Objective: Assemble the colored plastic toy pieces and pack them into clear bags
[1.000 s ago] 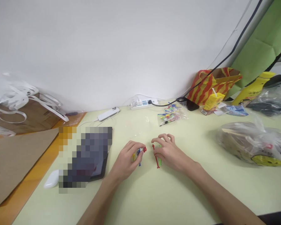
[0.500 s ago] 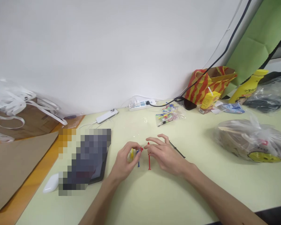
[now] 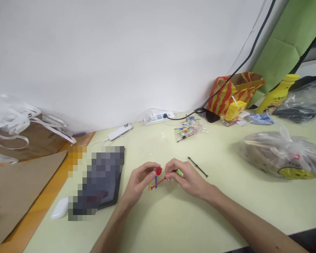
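My left hand [image 3: 140,182] and my right hand [image 3: 186,177] meet low over the pale yellow-green table [image 3: 173,218]. Between their fingertips is a small red plastic piece [image 3: 158,171], pinched by my left thumb and finger. My left hand also holds thin yellow and blue sticks [image 3: 152,182]. My right hand grips a thin red stick [image 3: 159,182] that slants down to the left, with a bit of green plastic [image 3: 178,172] showing at its fingers. A black stick [image 3: 198,167] lies on the table just right of my right hand.
A dark tablet [image 3: 105,179] and a white mouse [image 3: 59,208] lie to the left. A clear bag of coloured sticks [image 3: 188,130], a white phone [image 3: 119,131] and a power strip [image 3: 158,116] sit by the wall. A filled plastic bag [image 3: 281,154] and a striped paper bag [image 3: 233,93] stand at the right.
My hands have closed together. The red stick, upright half a second ago, now slants. The black stick lies uncovered beside my right hand. The view has shifted slightly.
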Action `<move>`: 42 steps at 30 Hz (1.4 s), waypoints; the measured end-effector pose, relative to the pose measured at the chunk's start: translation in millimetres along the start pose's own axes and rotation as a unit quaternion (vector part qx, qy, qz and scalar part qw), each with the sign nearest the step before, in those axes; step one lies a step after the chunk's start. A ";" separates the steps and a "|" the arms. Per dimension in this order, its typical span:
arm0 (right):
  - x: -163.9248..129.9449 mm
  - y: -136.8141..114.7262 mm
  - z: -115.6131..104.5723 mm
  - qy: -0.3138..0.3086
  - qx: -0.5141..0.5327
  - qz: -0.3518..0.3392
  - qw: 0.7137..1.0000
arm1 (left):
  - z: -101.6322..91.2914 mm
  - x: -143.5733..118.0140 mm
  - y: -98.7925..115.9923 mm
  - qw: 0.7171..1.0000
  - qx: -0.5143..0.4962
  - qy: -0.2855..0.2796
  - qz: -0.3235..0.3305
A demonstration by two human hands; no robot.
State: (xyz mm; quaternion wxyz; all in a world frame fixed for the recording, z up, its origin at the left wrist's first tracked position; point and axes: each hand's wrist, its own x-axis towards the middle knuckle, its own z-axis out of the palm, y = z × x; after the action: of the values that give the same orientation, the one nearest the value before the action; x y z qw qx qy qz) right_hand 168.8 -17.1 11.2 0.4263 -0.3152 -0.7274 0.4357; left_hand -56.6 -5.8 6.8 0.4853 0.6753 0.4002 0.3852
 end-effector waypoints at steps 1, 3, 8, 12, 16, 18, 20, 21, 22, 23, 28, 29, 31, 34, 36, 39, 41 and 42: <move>-0.1 -0.2 0.7 0.004 -0.003 -0.007 1.000 | -0.6 -0.3 -1.5 1.000 -0.013 -0.007 -0.006; -0.5 -0.2 2.0 0.012 -0.015 -0.019 1.000 | -1.3 -0.6 -4.4 0.999 -0.032 -0.015 -0.016; -2.0 1.0 2.8 0.039 -0.038 -0.042 0.998 | 0.4 0.5 -6.1 0.998 -0.046 -0.023 -0.032; -2.9 2.2 1.4 0.053 -0.072 -0.069 0.994 | 2.6 0.9 -1.5 0.996 -0.060 -0.048 -0.039; -3.2 2.2 1.6 0.046 -0.075 -0.051 0.995 | 3.0 1.1 3.8 0.994 -0.068 -0.069 -0.041; -3.1 1.6 2.1 0.045 -0.081 -0.032 0.995 | 2.6 1.2 5.2 0.994 -0.070 -0.067 -0.042; -2.7 0.7 2.3 0.048 -0.088 -0.020 0.995 | 2.3 1.3 5.7 0.995 -0.066 -0.064 -0.045; -2.3 0.0 2.1 0.053 -0.090 -0.019 0.994 | 2.4 1.3 5.7 0.995 -0.063 -0.062 -0.046; -1.9 -0.7 1.8 0.058 -0.091 -0.019 0.994 | 2.6 1.3 5.6 0.995 -0.060 -0.060 -0.047; -1.4 -1.5 1.4 0.064 -0.091 -0.021 0.994 | 3.0 1.4 5.4 0.995 -0.058 -0.059 -0.048; 0.5 -3.3 -1.6 0.080 -0.085 -0.045 0.992 | 6.0 1.9 5.3 0.995 -0.057 -0.065 -0.042; 0.5 -2.8 -1.8 0.080 -0.085 -0.050 0.992 | 6.5 2.0 5.7 0.996 -0.052 -0.066 -0.041; 0.1 -0.9 -1.4 0.079 -0.091 -0.060 0.991 | 7.3 2.3 6.7 0.996 -0.040 -0.066 -0.035; -0.9 3.1 1.1 0.082 -0.111 -0.080 0.987 | 8.5 2.7 8.8 0.998 -0.021 -0.063 -0.022; -1.3 5.8 2.4 0.089 -0.131 -0.098 0.983 | 9.4 2.9 10.2 0.998 -0.007 -0.058 -0.013; -0.6 8.4 -0.4 0.108 -0.176 -0.113 0.972 | 9.7 3.4 10.5 0.998 0.047 -0.038 0.007; 1.1 8.8 -7.3 0.132 -0.209 -0.114 0.962 | 8.6 3.9 8.3 0.992 0.120 -0.004 0.040; 2.6 8.5 -12.3 0.148 -0.224 -0.110 0.957 | 7.6 4.2 6.3 0.985 0.161 0.016 0.064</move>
State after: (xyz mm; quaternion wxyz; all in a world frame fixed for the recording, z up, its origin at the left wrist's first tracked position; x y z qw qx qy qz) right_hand 179.4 -6.9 7.6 0.4928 -0.3813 -0.7654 0.1609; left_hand -47.0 -5.9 11.7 0.3381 0.7628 0.4206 0.3563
